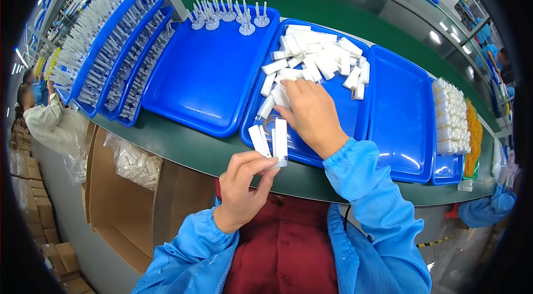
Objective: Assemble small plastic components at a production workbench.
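My left hand (243,182) is closed in a pinch on the lower end of a few narrow white pieces with clear ends (280,137), held upright over the tray's near edge. Over the blue tray (344,144), my right hand (311,111) has its fingers curled and its thumb against a white piece (279,96). Its fingertips are partly hidden. A heap of similar white pieces (319,52) fills the far half of this tray. A thin yellowish rubber band (268,122) shows just behind the pieces in my left hand.
On the left, a blue tray (194,88) carries clear stemmed parts (246,26); stacked trays (111,55) hold many more. To the right are another blue tray (397,116), bundled white pieces (449,116) and yellow-orange bands (473,136). An open cardboard box (125,205) stands below the table's left side.
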The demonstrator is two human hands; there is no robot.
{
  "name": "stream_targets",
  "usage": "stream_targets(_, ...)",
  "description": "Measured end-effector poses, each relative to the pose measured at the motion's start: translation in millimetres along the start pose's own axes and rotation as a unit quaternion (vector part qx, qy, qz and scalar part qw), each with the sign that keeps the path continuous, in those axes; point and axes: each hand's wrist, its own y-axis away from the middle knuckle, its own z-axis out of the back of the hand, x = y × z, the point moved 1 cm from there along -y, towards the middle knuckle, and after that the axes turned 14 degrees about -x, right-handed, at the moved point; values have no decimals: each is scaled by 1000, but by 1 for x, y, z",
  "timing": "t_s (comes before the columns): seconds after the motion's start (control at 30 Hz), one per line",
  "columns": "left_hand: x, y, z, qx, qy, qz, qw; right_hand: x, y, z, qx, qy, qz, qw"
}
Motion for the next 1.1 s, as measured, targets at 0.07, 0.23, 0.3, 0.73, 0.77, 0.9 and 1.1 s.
stream_targets(0.07,2,-2,3,2,-7,-6,1000,-6,6,-9,9,26,-5,1000)
stream_targets(0.23,2,-5,8,26,-18,-41,999,-11,1,27,57,-303,-368,877)
stream_targets(0.3,-4,-8,10,47,-22,-62,997,-9,-1,44,41,-436,-468,768)
stream_targets(0.73,-13,-9,-9,110,-38,-104,988,37,25,99,93,-336,-276,896)
stream_targets(0.77,-13,-10,-9,115,-40,-105,987,33,25,97,70,-360,-312,876)
stream_targets(0.9,-19,-14,-8,137,-33,-111,984,15,27,88,-44,-490,-464,736)
stream_targets(1.1,-31,-18,-9,153,-10,-115,981,10,39,78,-41,-516,-537,666)
